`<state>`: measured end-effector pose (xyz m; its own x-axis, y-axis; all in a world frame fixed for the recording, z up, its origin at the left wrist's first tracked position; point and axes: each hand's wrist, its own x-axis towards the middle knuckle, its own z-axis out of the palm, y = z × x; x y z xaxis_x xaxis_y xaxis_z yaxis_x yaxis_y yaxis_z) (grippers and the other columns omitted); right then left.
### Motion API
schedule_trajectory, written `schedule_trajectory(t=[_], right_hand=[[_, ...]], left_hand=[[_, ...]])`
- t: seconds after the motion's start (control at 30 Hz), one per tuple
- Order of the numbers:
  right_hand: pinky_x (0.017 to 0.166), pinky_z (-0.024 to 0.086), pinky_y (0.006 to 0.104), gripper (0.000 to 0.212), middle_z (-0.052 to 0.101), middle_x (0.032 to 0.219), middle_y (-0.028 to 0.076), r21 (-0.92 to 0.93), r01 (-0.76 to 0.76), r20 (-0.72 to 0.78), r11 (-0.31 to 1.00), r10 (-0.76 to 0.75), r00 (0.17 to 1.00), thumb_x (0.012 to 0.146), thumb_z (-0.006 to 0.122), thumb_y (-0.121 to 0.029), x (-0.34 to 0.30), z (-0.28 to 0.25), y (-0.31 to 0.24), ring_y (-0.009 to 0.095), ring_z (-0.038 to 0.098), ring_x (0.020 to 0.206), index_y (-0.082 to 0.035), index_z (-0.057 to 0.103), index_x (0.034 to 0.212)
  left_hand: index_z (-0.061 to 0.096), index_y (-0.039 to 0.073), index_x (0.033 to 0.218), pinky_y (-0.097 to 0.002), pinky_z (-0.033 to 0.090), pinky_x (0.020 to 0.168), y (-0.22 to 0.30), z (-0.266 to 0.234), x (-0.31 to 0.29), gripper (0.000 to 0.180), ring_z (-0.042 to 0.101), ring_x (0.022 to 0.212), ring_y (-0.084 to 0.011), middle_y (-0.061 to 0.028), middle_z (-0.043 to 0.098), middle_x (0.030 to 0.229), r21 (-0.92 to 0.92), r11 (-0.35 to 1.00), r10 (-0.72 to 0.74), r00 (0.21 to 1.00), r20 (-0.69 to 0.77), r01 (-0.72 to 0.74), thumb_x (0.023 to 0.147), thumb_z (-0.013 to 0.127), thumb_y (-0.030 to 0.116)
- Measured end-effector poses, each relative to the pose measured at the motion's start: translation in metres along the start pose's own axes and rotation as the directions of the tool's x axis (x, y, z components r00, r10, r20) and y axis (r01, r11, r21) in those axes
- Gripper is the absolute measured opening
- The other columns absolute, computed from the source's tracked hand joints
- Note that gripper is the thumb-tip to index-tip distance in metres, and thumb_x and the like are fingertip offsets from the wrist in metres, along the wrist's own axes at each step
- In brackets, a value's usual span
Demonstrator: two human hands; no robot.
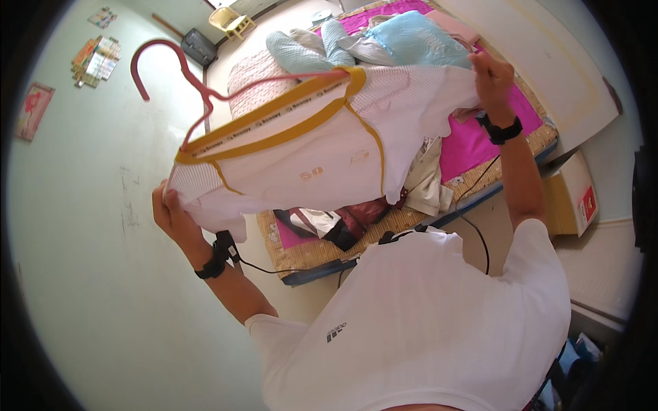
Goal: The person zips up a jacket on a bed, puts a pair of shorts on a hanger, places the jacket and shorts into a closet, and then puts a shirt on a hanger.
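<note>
A white T-shirt (301, 164) with mustard-yellow trim round its neckline and along its seams is stretched out in front of me. It hangs on a pinkish-red hanger (194, 81), whose hook points up and to the left above the collar. My left hand (177, 214) is closed on the sleeve at the shirt's lower left. Higher up on the right, my right hand (493, 81) grips the other sleeve. The shirt is tilted, its right side raised, and it hides part of the bed behind it.
Beyond the shirt is a bed with a woven mat (301, 255) and a magenta cloth (466, 154). Crumpled dark-red and black clothes (353, 222), beige clothing (426, 181) and a light-blue pillow (418, 40) lie there. A cardboard box (569, 195) stands at right; black cables hang from both wristbands.
</note>
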<state>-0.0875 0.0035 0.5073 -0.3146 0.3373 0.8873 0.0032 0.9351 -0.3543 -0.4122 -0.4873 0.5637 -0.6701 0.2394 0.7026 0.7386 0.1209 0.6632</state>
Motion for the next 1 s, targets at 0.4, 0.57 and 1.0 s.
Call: schedule_trajectory(t=[0.4, 0.57, 1.0], right_hand=[[0.065, 0.047, 0.0361, 0.02, 0.066, 0.086, 0.009, 0.178, 0.429, 0.075, 0.886, -0.447, 0.891, 0.095, 0.069, -0.022, 0.092, 0.061, -0.138, 0.026, 0.059, 0.072, -0.004, 0.064, 0.104], [0.061, 0.046, 0.0319, 0.015, 0.061, 0.077, 0.01, 0.375, 0.17, 0.421, 0.911, -0.33, 0.845, 0.099, 0.064, -0.014, 0.08, 0.083, -0.154, 0.023, 0.057, 0.064, -0.002, 0.064, 0.109], [0.066, 0.044, 0.0242, 0.011, 0.063, 0.079, 0.006, 0.235, -0.105, 0.564, 0.966, -0.048, 0.824, 0.103, 0.058, -0.009, 0.078, 0.12, -0.143, 0.01, 0.055, 0.071, 0.0, 0.063, 0.105]], left_hand=[[0.062, -0.001, 0.096, -0.0224, 0.042, 0.077, 0.016, 0.0, 0.021, 0.022, 0.048, 0.082, -0.0071, 0.0009, 0.058, 0.087, -0.085, 0.993, -0.076, 0.997, 0.023, 0.078, 0.103, 0.059, 0.019], [0.062, -0.003, 0.09, -0.0217, 0.04, 0.071, 0.023, -0.015, 0.024, 0.01, 0.048, 0.077, -0.0079, 0.0004, 0.055, 0.081, -0.061, 0.998, 0.017, 0.998, 0.057, -0.014, 0.094, 0.066, 0.005], [0.067, -0.002, 0.096, -0.0264, 0.048, 0.082, -0.077, -0.038, -0.014, 0.013, 0.06, 0.086, -0.0088, -0.0011, 0.067, 0.089, -0.092, 0.91, -0.326, 0.833, 0.446, 0.405, 0.091, 0.074, 0.008]])
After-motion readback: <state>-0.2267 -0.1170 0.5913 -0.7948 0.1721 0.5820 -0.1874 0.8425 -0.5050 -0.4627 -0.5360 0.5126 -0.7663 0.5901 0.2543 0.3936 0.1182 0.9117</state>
